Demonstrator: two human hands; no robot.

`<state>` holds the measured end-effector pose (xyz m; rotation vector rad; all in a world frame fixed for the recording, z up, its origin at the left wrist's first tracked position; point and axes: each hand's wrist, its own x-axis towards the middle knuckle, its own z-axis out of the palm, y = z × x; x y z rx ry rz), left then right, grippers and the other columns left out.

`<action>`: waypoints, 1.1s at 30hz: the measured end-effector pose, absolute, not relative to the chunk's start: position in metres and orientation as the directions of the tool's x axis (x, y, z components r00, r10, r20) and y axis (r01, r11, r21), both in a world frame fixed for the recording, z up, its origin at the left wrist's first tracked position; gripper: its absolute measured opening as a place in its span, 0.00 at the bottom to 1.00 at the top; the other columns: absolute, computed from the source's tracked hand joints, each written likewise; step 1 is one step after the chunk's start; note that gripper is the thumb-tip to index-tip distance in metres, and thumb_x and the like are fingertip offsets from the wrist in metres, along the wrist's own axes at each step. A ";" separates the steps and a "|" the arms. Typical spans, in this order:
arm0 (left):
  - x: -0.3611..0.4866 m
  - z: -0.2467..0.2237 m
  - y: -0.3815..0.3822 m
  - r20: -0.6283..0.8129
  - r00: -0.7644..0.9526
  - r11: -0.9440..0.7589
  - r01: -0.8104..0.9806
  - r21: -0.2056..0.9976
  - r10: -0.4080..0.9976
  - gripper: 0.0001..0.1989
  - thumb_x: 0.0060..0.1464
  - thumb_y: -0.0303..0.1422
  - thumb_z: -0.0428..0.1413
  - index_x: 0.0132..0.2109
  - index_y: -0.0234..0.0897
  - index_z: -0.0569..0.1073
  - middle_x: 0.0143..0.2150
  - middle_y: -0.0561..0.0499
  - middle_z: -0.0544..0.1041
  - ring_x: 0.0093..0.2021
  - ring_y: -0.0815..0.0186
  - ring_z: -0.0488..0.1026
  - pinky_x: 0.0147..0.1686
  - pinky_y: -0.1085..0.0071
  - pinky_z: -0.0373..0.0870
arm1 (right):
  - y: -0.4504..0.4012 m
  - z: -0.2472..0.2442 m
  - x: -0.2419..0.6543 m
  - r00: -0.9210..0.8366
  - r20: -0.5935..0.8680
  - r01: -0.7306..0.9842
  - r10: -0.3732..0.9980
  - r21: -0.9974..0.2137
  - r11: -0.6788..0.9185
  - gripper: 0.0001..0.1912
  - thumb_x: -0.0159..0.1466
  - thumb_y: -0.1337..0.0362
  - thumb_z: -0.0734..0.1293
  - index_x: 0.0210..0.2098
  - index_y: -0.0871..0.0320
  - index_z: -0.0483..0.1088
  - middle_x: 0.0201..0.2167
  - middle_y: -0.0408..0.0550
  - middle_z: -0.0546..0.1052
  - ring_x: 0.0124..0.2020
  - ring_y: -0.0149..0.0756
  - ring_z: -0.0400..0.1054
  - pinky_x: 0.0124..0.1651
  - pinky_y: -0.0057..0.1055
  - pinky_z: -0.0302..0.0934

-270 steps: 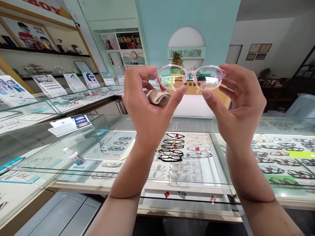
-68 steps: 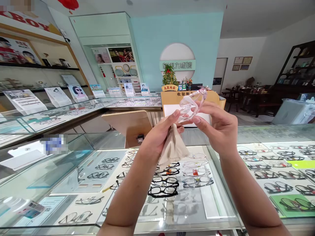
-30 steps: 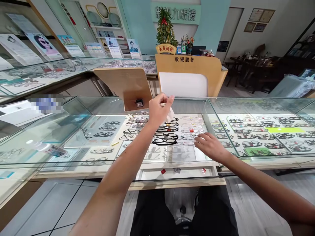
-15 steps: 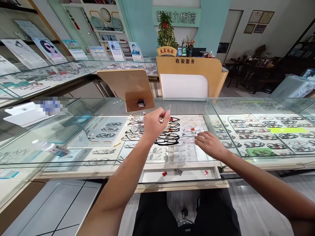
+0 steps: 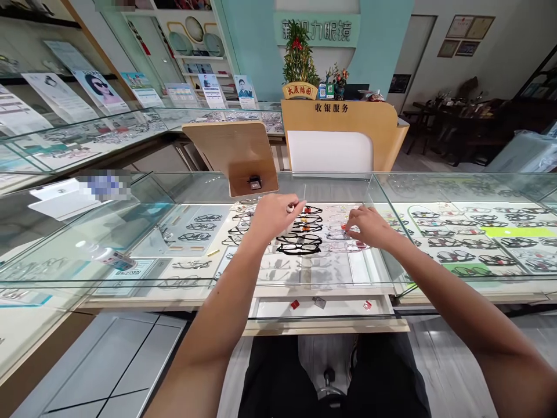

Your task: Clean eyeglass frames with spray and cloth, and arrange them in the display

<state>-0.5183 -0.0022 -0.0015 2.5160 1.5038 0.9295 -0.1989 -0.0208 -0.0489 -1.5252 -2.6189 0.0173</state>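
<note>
My left hand (image 5: 274,216) is over the middle of the glass display case (image 5: 204,280), its fingertips pinching a small pale item (image 5: 289,208) whose kind I cannot tell. My right hand (image 5: 369,227) reaches to the right of it, with fingers curled down onto clear-framed eyeglasses (image 5: 346,245) beside a small red tag. Those frames are partly hidden under the fingers. Black-framed glasses (image 5: 298,248) lie between my two hands.
Several rows of eyeglasses fill the display trays, with a second glass case (image 5: 461,197) at the right. A wooden tablet stand (image 5: 230,157) rises behind the case, and a yellow cashier counter (image 5: 343,130) stands further back. My dark shorts (image 5: 278,377) show below the counter edge.
The clear glasses are no longer held up in both hands. My right hand has moved forward and closed its fingers onto clear frames, while my left hand has moved slightly to the right.
</note>
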 end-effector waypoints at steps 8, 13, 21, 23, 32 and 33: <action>-0.521 0.006 -0.019 -0.162 0.425 -0.379 0.891 0.251 0.891 0.16 0.46 0.45 0.75 0.41 0.47 0.85 0.45 0.49 0.85 0.44 0.52 0.80 0.34 0.65 0.60 | -0.015 -0.047 -0.197 -0.498 0.029 0.860 0.867 -0.113 0.498 0.11 0.75 0.63 0.70 0.48 0.53 0.88 0.47 0.55 0.84 0.54 0.54 0.74 0.55 0.45 0.58; -0.511 -0.010 -0.013 -0.210 0.439 -0.401 0.894 0.200 0.874 0.15 0.45 0.42 0.75 0.40 0.46 0.84 0.41 0.48 0.84 0.43 0.51 0.80 0.35 0.64 0.61 | -0.023 -0.029 -0.187 -0.484 0.074 0.844 0.872 -0.224 0.487 0.10 0.74 0.62 0.71 0.46 0.51 0.88 0.45 0.53 0.84 0.52 0.53 0.75 0.56 0.47 0.59; -0.504 0.001 -0.020 -0.225 0.386 -0.354 0.919 0.171 0.894 0.08 0.47 0.35 0.72 0.37 0.44 0.85 0.42 0.48 0.85 0.43 0.53 0.80 0.36 0.65 0.63 | -0.046 0.002 -0.177 -0.438 0.243 0.742 0.865 -0.445 0.501 0.13 0.73 0.56 0.70 0.42 0.52 0.87 0.42 0.52 0.84 0.47 0.50 0.76 0.54 0.46 0.64; -0.502 0.003 -0.023 -0.240 0.393 -0.362 0.917 0.166 0.888 0.04 0.48 0.33 0.70 0.35 0.44 0.86 0.40 0.48 0.85 0.41 0.54 0.80 0.36 0.64 0.64 | -0.050 0.006 -0.178 -0.433 0.261 0.723 0.863 -0.471 0.506 0.14 0.73 0.54 0.69 0.41 0.52 0.87 0.42 0.53 0.84 0.47 0.51 0.77 0.53 0.46 0.64; -0.500 0.001 -0.020 -0.230 0.437 -0.409 0.898 0.161 0.870 0.02 0.48 0.32 0.68 0.32 0.44 0.85 0.37 0.48 0.85 0.41 0.53 0.80 0.37 0.63 0.65 | -0.060 0.011 -0.178 -0.431 0.279 0.702 0.858 -0.494 0.513 0.17 0.73 0.51 0.68 0.41 0.53 0.86 0.41 0.54 0.84 0.47 0.51 0.76 0.51 0.46 0.65; -0.500 0.000 -0.019 -0.221 0.442 -0.413 0.895 0.167 0.869 0.01 0.48 0.32 0.68 0.31 0.44 0.85 0.37 0.47 0.85 0.41 0.53 0.80 0.38 0.63 0.65 | -0.060 0.011 -0.177 -0.430 0.279 0.703 0.858 -0.493 0.513 0.17 0.74 0.50 0.68 0.41 0.53 0.86 0.41 0.54 0.84 0.47 0.51 0.77 0.51 0.45 0.65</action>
